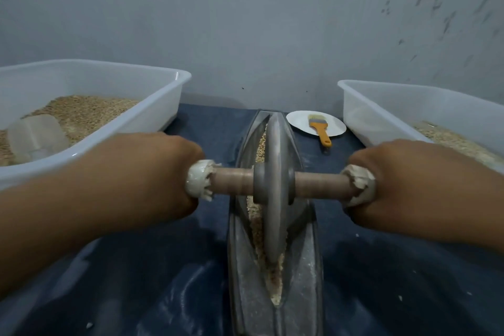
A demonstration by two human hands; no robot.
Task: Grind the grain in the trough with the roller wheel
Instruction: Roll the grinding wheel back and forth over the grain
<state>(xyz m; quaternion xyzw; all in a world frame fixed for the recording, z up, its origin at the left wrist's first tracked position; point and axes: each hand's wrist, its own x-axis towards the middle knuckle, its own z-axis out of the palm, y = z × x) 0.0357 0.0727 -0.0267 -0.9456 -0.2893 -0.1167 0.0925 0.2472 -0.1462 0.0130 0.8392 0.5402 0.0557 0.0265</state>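
A grey metal roller wheel point(274, 188) stands on edge in a long boat-shaped metal trough point(305, 275) that runs away from me down the middle of the view. A wooden axle point(231, 181) passes through the wheel, with whitish wrapping at both ends. My left hand point(166, 172) is closed around the left end and my right hand point(392, 183) around the right end. Crushed tan grain point(256, 224) lies in the trough's groove, in front of and behind the wheel.
A white plastic tub point(174, 84) at the left holds grain and a clear scoop point(36, 138). Another white tub point(354, 101) at the right holds grain. A white plate point(300, 120) with an orange-handled brush point(320, 129) lies behind the trough on the dark blue cloth point(152, 281). A grey wall rises behind.
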